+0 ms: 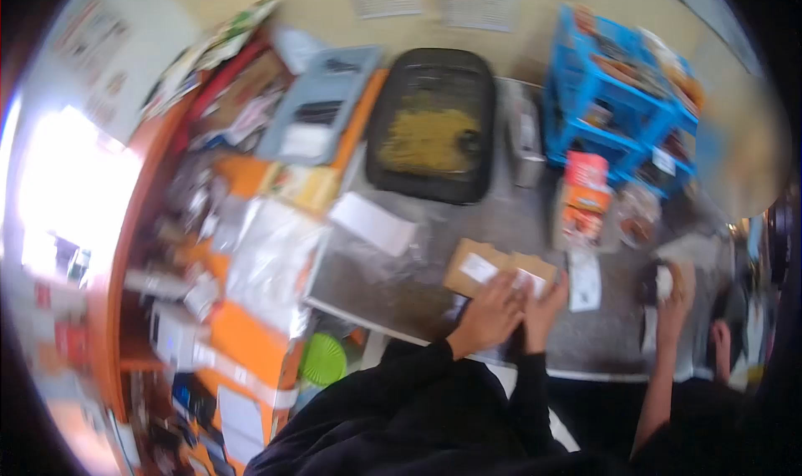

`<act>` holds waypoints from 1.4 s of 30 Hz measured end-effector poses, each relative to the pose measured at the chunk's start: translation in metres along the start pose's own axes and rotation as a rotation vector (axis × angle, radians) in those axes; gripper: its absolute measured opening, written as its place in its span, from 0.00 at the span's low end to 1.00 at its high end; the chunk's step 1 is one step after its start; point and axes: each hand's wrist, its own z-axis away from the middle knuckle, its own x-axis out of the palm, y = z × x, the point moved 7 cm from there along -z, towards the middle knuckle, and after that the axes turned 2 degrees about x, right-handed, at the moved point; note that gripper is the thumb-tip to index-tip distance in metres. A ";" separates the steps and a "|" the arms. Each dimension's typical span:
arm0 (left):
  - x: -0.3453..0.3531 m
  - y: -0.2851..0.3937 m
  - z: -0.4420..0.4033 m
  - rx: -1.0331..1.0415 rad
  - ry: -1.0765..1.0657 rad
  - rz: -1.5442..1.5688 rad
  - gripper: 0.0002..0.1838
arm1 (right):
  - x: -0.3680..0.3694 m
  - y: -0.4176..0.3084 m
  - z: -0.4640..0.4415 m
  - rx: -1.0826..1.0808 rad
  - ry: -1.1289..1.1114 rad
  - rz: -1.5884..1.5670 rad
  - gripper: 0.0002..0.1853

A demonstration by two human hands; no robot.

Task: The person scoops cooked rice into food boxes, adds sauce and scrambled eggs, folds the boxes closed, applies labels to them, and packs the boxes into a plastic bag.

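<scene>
Two small brown cardboard pieces lie side by side at the middle of the grey table. The left cardboard piece bears a white label. My left hand reaches over the lower edge of the right cardboard piece, its fingers bent and close together near that piece's white label. My right hand grips the same piece from its right side, fingers along the edge. The hands almost touch. Motion blur hides the exact fingertip contact.
A black tray with yellowish contents stands behind. White paper lies nearer. Blue baskets, orange-red packets and a clear bag are right. Another person's hand works there. An orange table with plastic bags is left.
</scene>
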 end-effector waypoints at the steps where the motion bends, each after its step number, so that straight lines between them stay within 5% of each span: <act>1: -0.013 0.000 0.005 0.060 -0.002 0.013 0.18 | 0.001 0.002 0.000 0.065 -0.042 -0.023 0.34; 5: -0.090 -0.024 0.042 0.038 0.109 0.056 0.12 | 0.008 0.030 0.000 0.106 0.024 -0.077 0.29; 6: -0.114 -0.050 0.066 0.033 0.299 0.028 0.11 | 0.009 0.029 0.002 0.105 0.061 -0.064 0.28; 8: -0.144 -0.117 0.132 -0.130 0.511 -0.306 0.12 | 0.002 0.014 0.008 0.025 0.217 0.170 0.27; 10: -0.194 -0.184 0.191 -0.554 0.578 -0.348 0.11 | -0.011 -0.038 0.016 -0.011 0.352 0.404 0.26; 15: -0.244 -0.303 0.269 -0.750 0.403 -0.531 0.17 | 0.040 -0.140 0.069 -0.280 0.220 -0.035 0.17; 20: -0.247 -0.304 0.272 -0.720 0.476 -0.620 0.14 | 0.206 -0.248 0.156 -0.484 -0.703 -0.333 0.07; 24: -0.246 -0.320 0.281 -0.691 0.530 -0.519 0.12 | 0.321 -0.251 0.218 -0.525 -1.065 -0.450 0.12; 30: -0.248 -0.310 0.274 -0.619 0.467 -0.481 0.11 | 0.393 -0.235 0.249 -0.799 -1.124 -0.080 0.21; 38: -0.260 -0.315 0.281 -0.679 0.671 -0.199 0.09 | 0.388 -0.254 0.259 -0.857 -0.940 0.144 0.21; 42: -0.279 -0.297 0.266 -0.629 0.715 -0.080 0.08 | 0.341 -0.279 0.217 -0.720 -0.742 0.018 0.20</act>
